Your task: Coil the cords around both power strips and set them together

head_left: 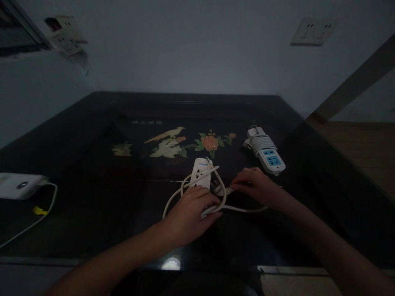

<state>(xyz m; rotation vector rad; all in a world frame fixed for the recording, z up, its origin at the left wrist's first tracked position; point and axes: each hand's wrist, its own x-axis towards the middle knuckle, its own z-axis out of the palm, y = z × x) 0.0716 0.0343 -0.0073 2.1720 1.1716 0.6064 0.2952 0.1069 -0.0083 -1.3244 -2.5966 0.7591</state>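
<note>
A white power strip (201, 169) lies at the middle of the dark glossy table (92, 222), its near end hidden by my left hand. Loops of its white cord (224, 197) circle around and over it. My left hand (194, 211) is closed around the cord loops at the strip's near end. To the right, my right hand (254, 185) pinches the cord's plug end (228, 190), close beside the strip. A length of cord trails below my right hand.
Another power strip (271, 160), with blue sockets and its cord wrapped round it, lies at the right. A white device (21, 185) with a thin cable and yellow tag (39, 211) sits at the left. Behind the table is a wall with sockets (313, 31).
</note>
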